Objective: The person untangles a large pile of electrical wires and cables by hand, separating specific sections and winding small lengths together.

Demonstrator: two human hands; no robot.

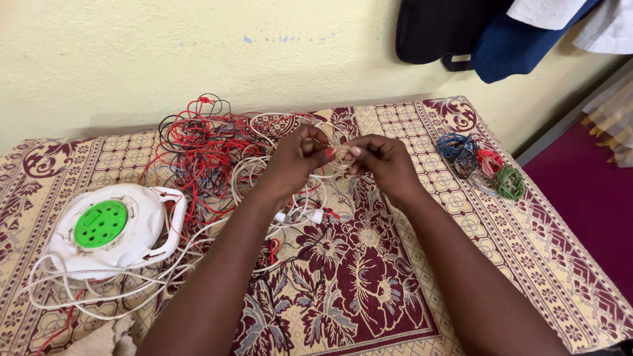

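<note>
My left hand (pixel 297 161) and my right hand (pixel 382 161) meet above the middle of the patterned cloth (pixel 369 283). Both pinch a small coil of white wire (pixel 341 153) between their fingertips. The coil's loose end runs down into a tangle of red, black and white wires (pixel 211 142) lying behind and left of my hands. A white plug or connector (pixel 310 215) lies on the cloth just under my left wrist.
A white cable reel with a green socket face (pixel 109 227) sits at the left, white cord (pixel 99 290) looped around it. Small coiled bundles of blue, red and green wire (pixel 484 165) lie at the right. Dark bags (pixel 461 33) hang on the wall.
</note>
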